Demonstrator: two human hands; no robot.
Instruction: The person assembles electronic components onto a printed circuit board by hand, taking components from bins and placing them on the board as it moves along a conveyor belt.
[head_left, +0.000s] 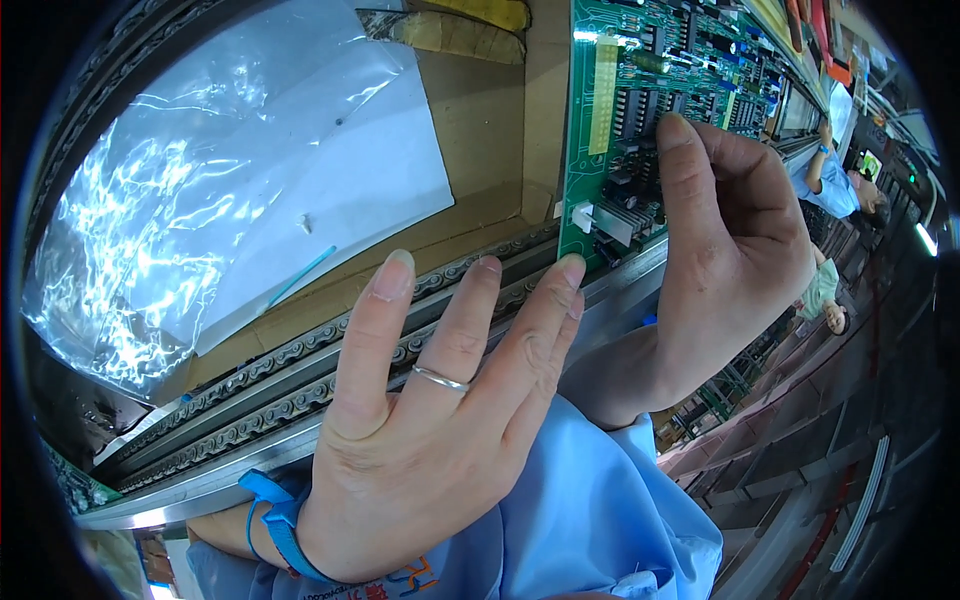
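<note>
A green circuit board, crowded with black chips and other parts, lies at the upper right. At its near left corner is my left hand, open with the fingers spread; one fingertip touches or nearly touches the board edge. A ring and a blue wrist strap are on that hand and wrist. Over the middle of the board my right hand is closed in a pinch, thumb and curled fingers together beside the chips. Whatever it pinches, if anything, is hidden. A white connector and a finned heat sink sit near the board's lower edge.
Chain rails run diagonally between me and a cardboard tray. Inside the tray lie a clear plastic bag, a white sheet and a thin teal stick. Two people are at the far right.
</note>
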